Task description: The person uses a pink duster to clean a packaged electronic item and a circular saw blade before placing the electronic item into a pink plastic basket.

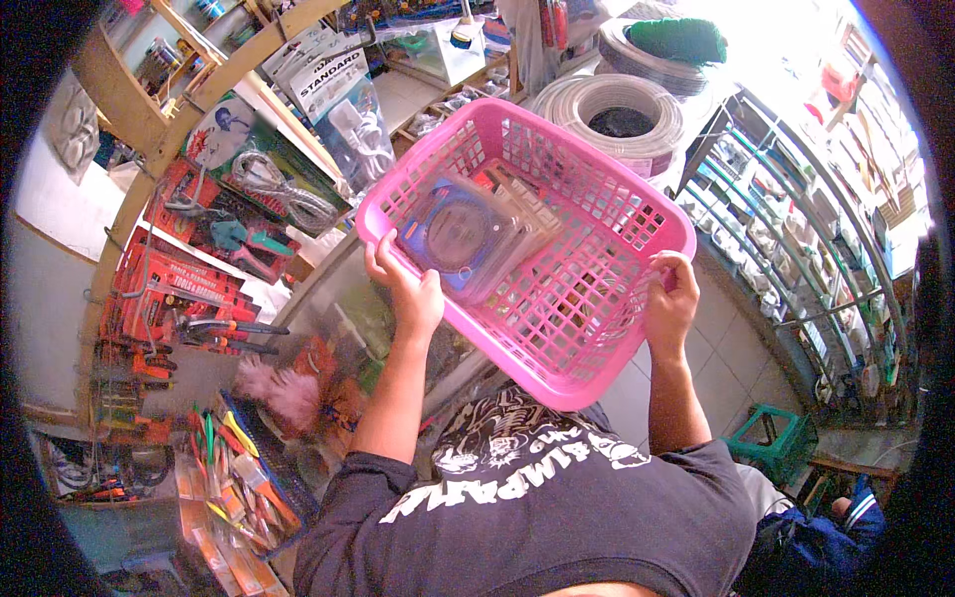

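A pink plastic basket (494,349) with lattice walls and floor is held up, tilted, in front of my chest. My left hand (412,292) grips its rim at the near left, thumb towards the inside. On the right, my right hand (670,297) grips the rim with fingers curled over it. Inside the left half lies a stack of flat clear-plastic packs; the top blue pack (456,235) shows a round grey disc. Beside it, partly covered, is a beige and red pack (533,200). The basket's right half shows bare lattice.
Coils of pale cable (552,104) stand beyond the basket. Hanging packaged tools (186,287) and a tray of paintbrushes (242,477) are at left. A wire rack (776,201) curves along the right. Below it are a green plastic crate (772,444) and a person's blue sleeve (862,511).
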Demonstrator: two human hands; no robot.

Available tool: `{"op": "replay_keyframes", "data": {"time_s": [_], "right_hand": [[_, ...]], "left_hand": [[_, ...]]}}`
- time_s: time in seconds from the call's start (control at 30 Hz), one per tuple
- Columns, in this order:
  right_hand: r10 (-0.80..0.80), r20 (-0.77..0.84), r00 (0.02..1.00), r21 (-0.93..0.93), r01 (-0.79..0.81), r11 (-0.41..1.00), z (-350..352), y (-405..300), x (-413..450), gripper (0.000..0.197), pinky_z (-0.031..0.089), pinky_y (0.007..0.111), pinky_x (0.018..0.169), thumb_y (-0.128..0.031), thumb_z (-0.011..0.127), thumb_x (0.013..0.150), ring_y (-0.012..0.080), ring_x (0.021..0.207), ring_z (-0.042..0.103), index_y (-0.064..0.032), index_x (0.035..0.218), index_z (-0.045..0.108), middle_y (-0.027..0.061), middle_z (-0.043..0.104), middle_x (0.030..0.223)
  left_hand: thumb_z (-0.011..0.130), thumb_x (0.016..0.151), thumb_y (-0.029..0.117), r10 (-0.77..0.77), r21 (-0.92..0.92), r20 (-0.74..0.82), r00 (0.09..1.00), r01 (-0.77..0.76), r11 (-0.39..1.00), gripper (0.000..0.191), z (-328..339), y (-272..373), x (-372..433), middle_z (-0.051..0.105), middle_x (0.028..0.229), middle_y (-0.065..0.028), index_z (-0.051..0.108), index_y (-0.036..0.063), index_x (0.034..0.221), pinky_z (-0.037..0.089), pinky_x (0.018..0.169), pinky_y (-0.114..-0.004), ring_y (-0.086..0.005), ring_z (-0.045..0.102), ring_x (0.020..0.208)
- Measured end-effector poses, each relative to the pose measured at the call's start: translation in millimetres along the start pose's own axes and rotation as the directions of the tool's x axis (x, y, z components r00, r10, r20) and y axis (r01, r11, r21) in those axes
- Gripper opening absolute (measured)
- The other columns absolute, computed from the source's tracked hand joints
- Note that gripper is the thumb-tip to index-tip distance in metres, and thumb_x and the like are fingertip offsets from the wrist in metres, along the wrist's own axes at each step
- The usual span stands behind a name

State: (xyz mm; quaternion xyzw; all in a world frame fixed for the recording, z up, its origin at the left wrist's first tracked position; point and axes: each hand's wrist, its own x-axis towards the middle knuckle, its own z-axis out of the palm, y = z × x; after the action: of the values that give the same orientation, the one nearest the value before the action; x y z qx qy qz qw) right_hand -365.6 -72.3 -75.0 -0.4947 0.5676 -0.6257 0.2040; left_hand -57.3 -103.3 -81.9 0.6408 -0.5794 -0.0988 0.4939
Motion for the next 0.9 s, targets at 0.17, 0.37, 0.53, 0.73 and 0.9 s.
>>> {"op": "replay_keyframes", "data": {"time_s": [0.17, 0.37, 0.53, 0.73, 0.9], "right_hand": [[0.005, 0.035, 0.999, -0.065, -0.002, 0.998, 3, 5, 10, 0.015, 0.039, 0.023, 0.071, 0.007, 0.047, 0.073, 0.0126, 0.076, 0.049, -0.0028, 0.080, 0.054, 0.0036, 0.051, 0.079], [-0.002, 0.016, 1.000, -0.176, 0.004, 0.984, 8, 0, -2, 0.017, 0.037, 0.020, 0.066, 0.008, 0.047, 0.069, 0.0077, 0.071, 0.046, -0.0031, 0.079, 0.055, 0.0002, 0.053, 0.080], [-0.006, 0.019, 1.000, -0.172, 0.009, 0.985, 12, -10, -3, 0.012, 0.039, 0.025, 0.071, 0.002, 0.051, 0.069, 0.0136, 0.079, 0.049, -0.0047, 0.077, 0.056, 0.0025, 0.055, 0.081], [-0.091, 0.104, 0.990, -0.447, 0.129, 0.885, 15, -25, -2, 0.016, 0.033, 0.033, 0.087, -0.004, 0.054, 0.068, 0.0141, 0.089, 0.052, -0.0072, 0.084, 0.056, 0.0018, 0.055, 0.089], [-0.138, 0.221, 0.965, -0.572, 0.243, 0.783, 15, -34, 2, 0.019, 0.018, 0.043, 0.100, -0.011, 0.057, 0.069, 0.0198, 0.103, 0.049, -0.0116, 0.088, 0.056, 0.0012, 0.054, 0.100]], "left_hand": [[0.046, 0.062, -0.015, -0.014, 0.059, -0.011, 1.000, 0.015, 0.998, 0.069, -3, 6, -4, 0.004, 0.130, -0.0296, 0.023, 0.0032, 0.125, 0.017, 0.103, -0.050, -0.0457, 0.010, 0.123], [0.047, 0.061, -0.012, 0.046, 0.134, -0.019, 0.999, -0.043, 0.990, 0.066, -2, -1, 9, 0.013, 0.127, -0.0302, 0.026, 0.0009, 0.122, 0.016, 0.103, -0.049, -0.0457, 0.016, 0.121], [0.049, 0.062, -0.010, 0.080, 0.128, 0.012, 0.997, -0.081, 0.988, 0.066, -4, -11, 13, 0.013, 0.127, -0.0307, 0.025, 0.0013, 0.122, 0.016, 0.102, -0.050, -0.0465, 0.019, 0.119], [0.058, 0.064, 0.004, 0.277, 0.419, -0.076, 0.958, -0.222, 0.880, 0.055, -16, -1, 18, 0.032, 0.121, -0.0237, 0.038, 0.0042, 0.115, 0.023, 0.097, -0.052, -0.0405, 0.030, 0.115], [0.060, 0.066, 0.007, 0.394, 0.375, 0.003, 0.919, -0.367, 0.852, 0.040, -27, -4, 49, 0.045, 0.107, -0.0172, 0.047, 0.0072, 0.104, 0.032, 0.090, -0.049, -0.0348, 0.041, 0.107]]}}
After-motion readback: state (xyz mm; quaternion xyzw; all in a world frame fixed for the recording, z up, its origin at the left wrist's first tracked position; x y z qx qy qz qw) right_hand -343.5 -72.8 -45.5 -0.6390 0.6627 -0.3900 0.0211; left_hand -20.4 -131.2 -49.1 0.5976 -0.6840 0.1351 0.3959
